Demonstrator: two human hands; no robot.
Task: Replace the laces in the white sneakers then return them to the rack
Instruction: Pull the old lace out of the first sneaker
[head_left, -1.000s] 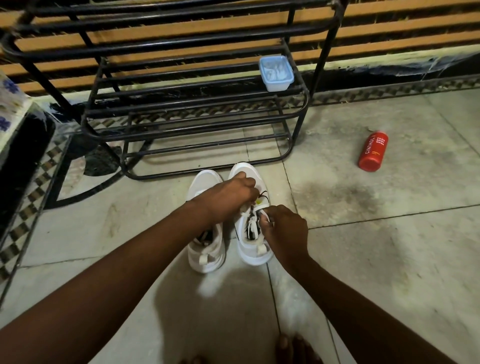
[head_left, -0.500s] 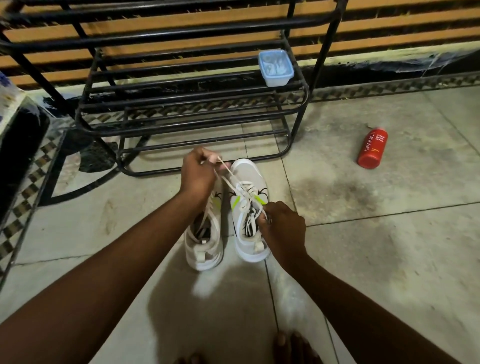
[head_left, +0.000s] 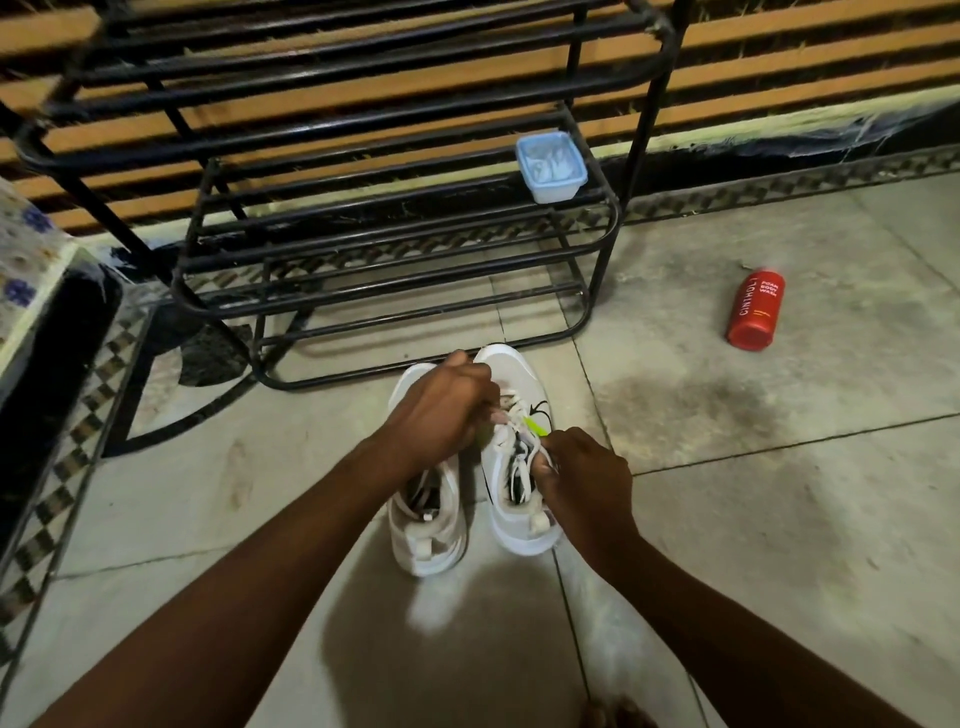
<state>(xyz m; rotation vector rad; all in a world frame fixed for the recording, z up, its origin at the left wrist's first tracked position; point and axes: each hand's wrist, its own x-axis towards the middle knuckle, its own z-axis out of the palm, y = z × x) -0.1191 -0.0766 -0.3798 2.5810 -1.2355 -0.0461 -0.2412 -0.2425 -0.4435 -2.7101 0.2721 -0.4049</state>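
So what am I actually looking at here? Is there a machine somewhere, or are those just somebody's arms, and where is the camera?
There is no machine. A person wears one wide camera on the head, looking down, so the two arms reaching in from the bottom are their own. On the tiled floor stand two white sneakers side by side. Both hands work on the right sneaker: the left hand is closed on its white lace near the toe end, and the right hand pinches the lace nearer the ankle opening. The left sneaker stands beside it, partly under the left hand. Behind them is a black metal shoe rack with a small pale blue tub on one shelf. A red bottle lies on the floor to the right.
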